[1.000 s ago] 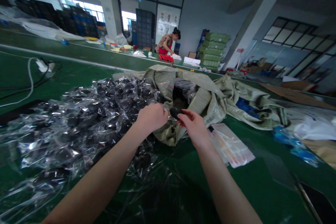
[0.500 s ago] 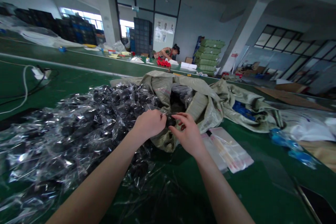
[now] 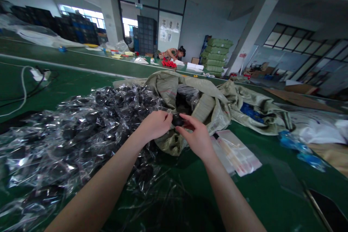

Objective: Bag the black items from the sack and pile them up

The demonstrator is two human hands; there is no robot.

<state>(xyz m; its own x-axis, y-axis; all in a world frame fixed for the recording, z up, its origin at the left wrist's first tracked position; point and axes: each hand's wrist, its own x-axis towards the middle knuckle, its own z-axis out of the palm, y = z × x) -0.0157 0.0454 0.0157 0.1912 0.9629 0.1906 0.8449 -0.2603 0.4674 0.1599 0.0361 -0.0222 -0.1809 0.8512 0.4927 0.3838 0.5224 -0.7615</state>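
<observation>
A small black round object (image 3: 177,120) is between my two hands, in front of the sack's opening. My right hand (image 3: 198,138) grips it from the right with thumb and fingertips. On its other side my left hand (image 3: 155,126) is closed in a pinch, with a bit of clear plastic bag (image 3: 169,111) showing at its fingertips. Left of my hands spreads a large heap of black round pieces in clear bags (image 3: 92,127). Behind them lies an open olive woven sack (image 3: 208,110), its inside dark. Flat clear bags (image 3: 239,152) lie to the right.
Another woven sack (image 3: 274,119) with blue material inside lies at right, near blue plastic film (image 3: 301,148). A phone-like dark device (image 3: 326,206) rests at the lower right. A power strip (image 3: 39,74) with cables sits at left. Across the green table (image 3: 89,66) a person (image 3: 171,53) leans over work.
My right hand's fingers have closed up around the black round object, which shows a little more. My left hand stays pinched beside it. The view has shifted slightly.
</observation>
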